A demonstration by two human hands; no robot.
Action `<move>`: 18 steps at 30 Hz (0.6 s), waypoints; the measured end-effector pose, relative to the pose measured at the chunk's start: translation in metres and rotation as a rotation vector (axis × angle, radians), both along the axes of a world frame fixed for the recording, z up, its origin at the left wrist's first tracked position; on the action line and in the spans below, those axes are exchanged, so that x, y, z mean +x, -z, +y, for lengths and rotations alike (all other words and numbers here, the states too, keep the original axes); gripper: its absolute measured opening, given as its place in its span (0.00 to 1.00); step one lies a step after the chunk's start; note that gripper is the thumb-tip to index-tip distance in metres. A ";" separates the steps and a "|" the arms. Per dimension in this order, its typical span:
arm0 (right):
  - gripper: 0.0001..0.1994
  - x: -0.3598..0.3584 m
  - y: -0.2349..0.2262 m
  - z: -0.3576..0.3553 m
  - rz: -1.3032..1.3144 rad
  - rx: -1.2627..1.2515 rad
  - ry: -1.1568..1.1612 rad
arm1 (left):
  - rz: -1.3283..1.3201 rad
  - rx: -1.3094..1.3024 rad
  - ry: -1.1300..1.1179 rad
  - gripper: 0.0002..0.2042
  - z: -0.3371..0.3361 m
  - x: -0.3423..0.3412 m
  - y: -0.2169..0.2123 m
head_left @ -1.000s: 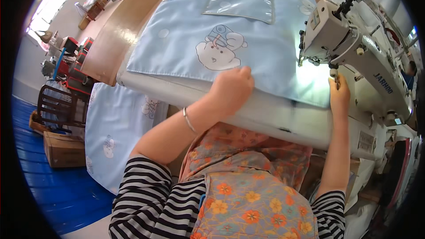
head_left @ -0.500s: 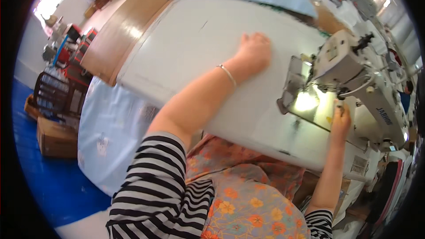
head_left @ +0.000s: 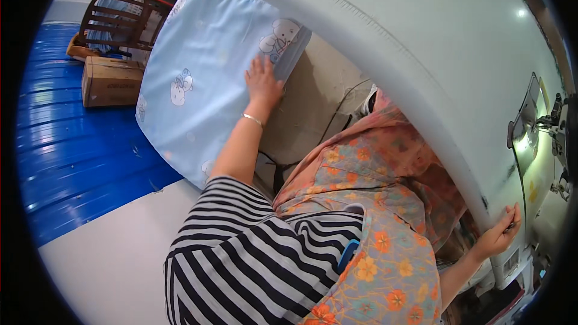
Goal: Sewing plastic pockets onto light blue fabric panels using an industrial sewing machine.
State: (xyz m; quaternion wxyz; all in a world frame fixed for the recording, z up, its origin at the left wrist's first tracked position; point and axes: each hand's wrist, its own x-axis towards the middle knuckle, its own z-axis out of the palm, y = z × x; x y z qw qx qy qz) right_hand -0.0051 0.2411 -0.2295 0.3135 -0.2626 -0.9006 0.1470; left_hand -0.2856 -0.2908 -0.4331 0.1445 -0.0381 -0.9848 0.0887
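My left hand (head_left: 264, 84) lies with fingers spread on the right-hand edge of a light blue cloth (head_left: 223, 54) printed with white cartoon bears. The cloth hangs or lies to the left of the white sewing table (head_left: 421, 96); what bears it is hidden. At the near right corner of the table, my right hand (head_left: 501, 235) has its fingers curled together, with a small dark bit showing at the fingertips that is too small to name. Beyond that hand, the sewing machine (head_left: 559, 126) is partly cut off at the right rim, its lamp lighting the metal plate (head_left: 530, 117).
A ruler scale (head_left: 361, 21) runs along the tabletop. At the far left are a brown wooden chair (head_left: 114, 21) and a cardboard box (head_left: 111, 81) on blue flooring (head_left: 66, 162). A white surface (head_left: 120, 253) lies at near left. A dark cable (head_left: 337, 111) crosses the floor beside my apron.
My view has swung to the left and down. My left hand has left the tabletop and now touches the blue cloth. My right hand has come from under the machine head to the table's near edge.
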 end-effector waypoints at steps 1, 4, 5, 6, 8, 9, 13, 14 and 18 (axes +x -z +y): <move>0.13 0.001 -0.001 0.000 0.000 0.002 0.022 | -0.009 0.000 -0.002 0.25 -0.018 -0.003 0.006; 0.13 0.001 0.002 -0.002 0.013 0.027 0.021 | -0.218 0.279 0.016 0.18 -0.047 -0.017 0.009; 0.13 0.002 0.004 0.000 0.017 0.027 0.023 | -0.269 0.307 -0.096 0.15 -0.052 -0.019 0.007; 0.13 0.005 0.005 0.004 0.004 0.045 0.023 | -0.319 0.335 -0.205 0.12 -0.055 -0.023 0.002; 0.13 0.004 0.005 0.007 0.002 0.048 0.008 | 0.016 0.589 -0.377 0.12 -0.097 -0.035 -0.008; 0.13 0.005 0.006 0.008 0.005 0.041 0.008 | 0.197 0.819 -0.448 0.14 -0.105 -0.043 -0.025; 0.13 0.007 0.008 0.012 0.033 0.016 -0.015 | 0.565 1.406 -0.098 0.16 -0.052 -0.083 -0.182; 0.13 0.008 0.008 0.014 0.045 0.020 -0.012 | 0.568 1.626 0.019 0.15 -0.024 -0.095 -0.217; 0.13 0.009 0.018 0.016 0.117 -0.151 0.048 | 0.604 1.281 0.564 0.13 0.115 -0.159 -0.256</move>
